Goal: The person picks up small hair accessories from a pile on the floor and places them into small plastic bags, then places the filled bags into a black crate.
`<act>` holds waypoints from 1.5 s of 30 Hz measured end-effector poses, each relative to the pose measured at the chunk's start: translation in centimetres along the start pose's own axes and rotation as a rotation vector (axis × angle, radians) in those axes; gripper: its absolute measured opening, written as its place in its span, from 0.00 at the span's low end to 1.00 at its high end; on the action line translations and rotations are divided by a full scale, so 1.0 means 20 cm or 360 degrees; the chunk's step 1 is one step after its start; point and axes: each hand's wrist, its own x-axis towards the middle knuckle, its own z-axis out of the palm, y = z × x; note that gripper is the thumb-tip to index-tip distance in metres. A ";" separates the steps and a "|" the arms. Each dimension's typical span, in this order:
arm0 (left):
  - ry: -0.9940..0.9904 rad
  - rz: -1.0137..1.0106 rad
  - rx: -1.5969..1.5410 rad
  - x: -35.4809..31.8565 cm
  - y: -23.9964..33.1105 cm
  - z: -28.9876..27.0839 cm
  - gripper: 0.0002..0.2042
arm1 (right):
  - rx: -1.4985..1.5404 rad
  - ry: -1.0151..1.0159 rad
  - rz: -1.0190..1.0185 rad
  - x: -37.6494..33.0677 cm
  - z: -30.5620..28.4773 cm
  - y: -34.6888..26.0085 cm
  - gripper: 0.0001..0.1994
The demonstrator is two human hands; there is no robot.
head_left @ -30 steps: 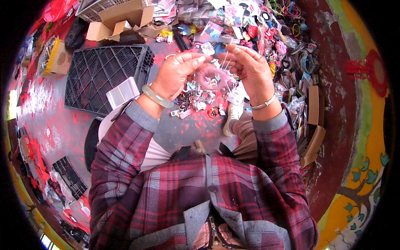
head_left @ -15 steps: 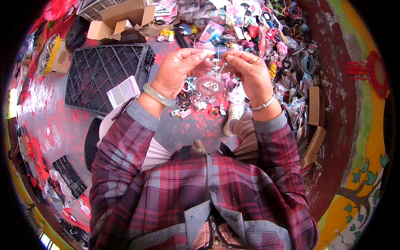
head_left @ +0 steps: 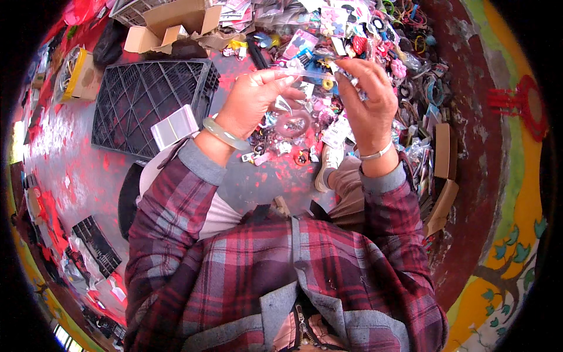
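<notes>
A small clear plastic bag point(head_left: 316, 74) hangs in front of me, its top edge stretched sideways. My left hand point(head_left: 258, 97) pinches that edge at its left end between thumb and fingers. Low in the bag shows a pale pink translucent ring point(head_left: 281, 126), blurred; its exact kind I cannot make out. My right hand point(head_left: 369, 100) is at the right end of the bag's top edge, thumb and forefinger apart. Whether the fingertips still touch the plastic is hard to see.
A heap of hair accessories and small packets point(head_left: 399, 67) spreads beyond my hands and to the right. At left lies a black plastic crate point(head_left: 141, 105), with a stack of clear packets point(head_left: 175, 127) at its near corner. An open cardboard box point(head_left: 173, 20) stands behind it.
My right hand has moved right, from the middle of the bag's top edge to its right end, and its thumb and forefinger have parted. My left hand keeps its pinch.
</notes>
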 end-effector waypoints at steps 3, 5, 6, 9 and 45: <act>-0.0059 -0.0013 0.0005 0.01 -0.02 0.02 0.13 | 0.0117 -0.0165 -0.0139 -0.02 0.05 -0.05 0.08; -0.0091 0.0075 0.0006 0.01 -0.05 0.04 0.13 | 0.0051 -0.0204 -0.0235 -0.05 0.10 -0.03 0.07; -0.0104 0.0120 0.0007 0.01 -0.06 0.04 0.13 | 0.0037 -0.0210 -0.0243 -0.06 0.10 -0.02 0.07; -0.0109 0.0201 0.0283 0.00 -0.06 0.04 0.12 | -0.0037 -0.0242 -0.0239 -0.06 0.10 -0.04 0.07; -0.0179 0.0243 0.0676 0.02 -0.09 0.01 0.12 | 0.0226 -0.0080 0.0281 -0.04 0.07 0.07 0.02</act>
